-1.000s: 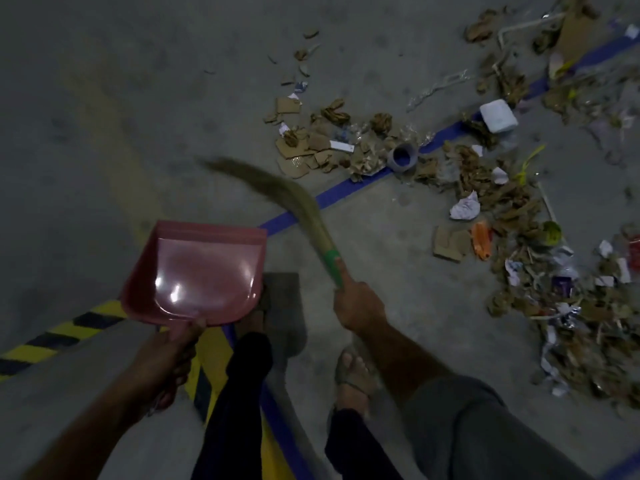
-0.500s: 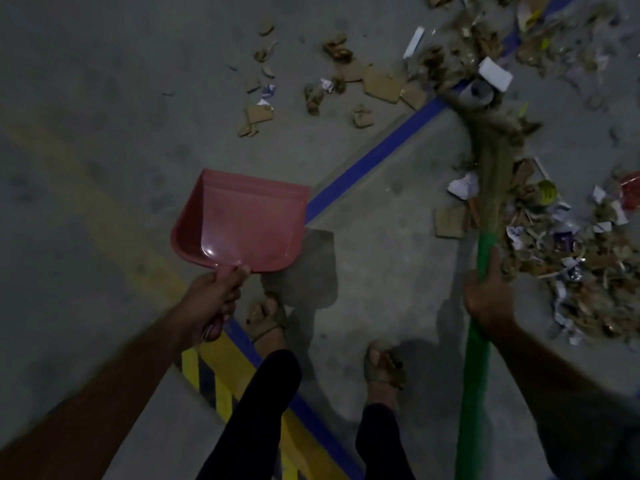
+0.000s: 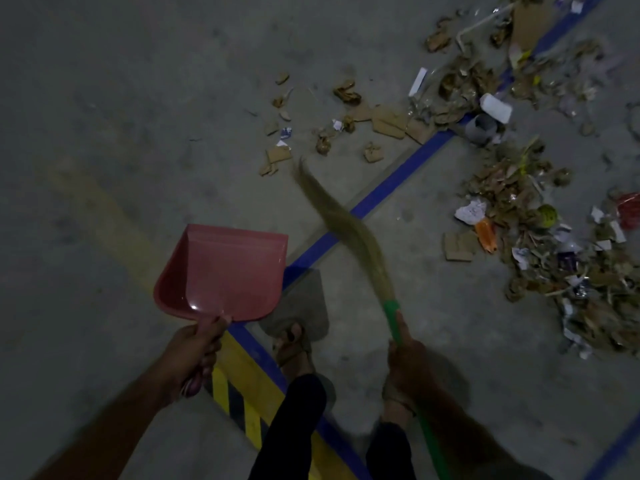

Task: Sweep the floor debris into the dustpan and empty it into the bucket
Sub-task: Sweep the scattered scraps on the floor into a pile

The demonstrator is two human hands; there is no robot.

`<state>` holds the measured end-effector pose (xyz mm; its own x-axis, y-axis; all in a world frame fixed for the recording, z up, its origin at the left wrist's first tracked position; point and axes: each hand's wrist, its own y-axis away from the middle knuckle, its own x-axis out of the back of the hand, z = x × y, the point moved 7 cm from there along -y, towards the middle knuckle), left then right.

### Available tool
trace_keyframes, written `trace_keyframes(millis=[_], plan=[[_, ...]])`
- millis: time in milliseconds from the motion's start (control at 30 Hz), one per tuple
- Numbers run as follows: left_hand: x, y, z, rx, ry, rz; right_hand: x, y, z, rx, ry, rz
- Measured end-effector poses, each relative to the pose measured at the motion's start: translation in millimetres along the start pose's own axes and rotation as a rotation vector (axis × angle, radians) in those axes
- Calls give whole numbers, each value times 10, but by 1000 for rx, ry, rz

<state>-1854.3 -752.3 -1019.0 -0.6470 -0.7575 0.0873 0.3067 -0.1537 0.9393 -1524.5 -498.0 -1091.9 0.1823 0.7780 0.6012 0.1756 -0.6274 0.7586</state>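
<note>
The concrete floor (image 3: 104, 98) carries nearly all the work left to do. The largest mass of debris (image 3: 561, 258), torn cardboard, paper and wrappers, lies in a long heap on the right, running from near to far. A smaller scatter of cardboard scraps (image 3: 346, 126) sits far centre, beyond the blue line (image 3: 381, 195). The red dustpan (image 3: 225, 271) is held above the floor on the near left, and its tray looks empty, so by my reading nothing has been collected. The broom (image 3: 349, 230) slants from near right up toward the far scraps, bristles blurred. The left hand (image 3: 194, 351) is curled round the dustpan handle; the right hand (image 3: 405, 362) grips the green broom stick. No bucket is in view, so emptying has not begun.
</note>
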Motion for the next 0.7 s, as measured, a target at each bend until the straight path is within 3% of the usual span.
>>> trace_keyframes(millis=[100, 333, 500, 600, 700], plan=[[40, 3, 140, -13, -11, 12, 443, -125, 92, -164, 30, 77], [123, 70, 295, -20, 152, 4, 1281, 207, -542, 160, 180, 186], [361, 155, 502, -56, 203, 37, 827, 110, -1230, 285, 239, 88], [582, 112, 607, -42, 214, 76, 326, -55, -1855, 360, 393, -21], [794, 43, 776, -66, 150, 122, -144, -221, -2441, 409, 392, -151]])
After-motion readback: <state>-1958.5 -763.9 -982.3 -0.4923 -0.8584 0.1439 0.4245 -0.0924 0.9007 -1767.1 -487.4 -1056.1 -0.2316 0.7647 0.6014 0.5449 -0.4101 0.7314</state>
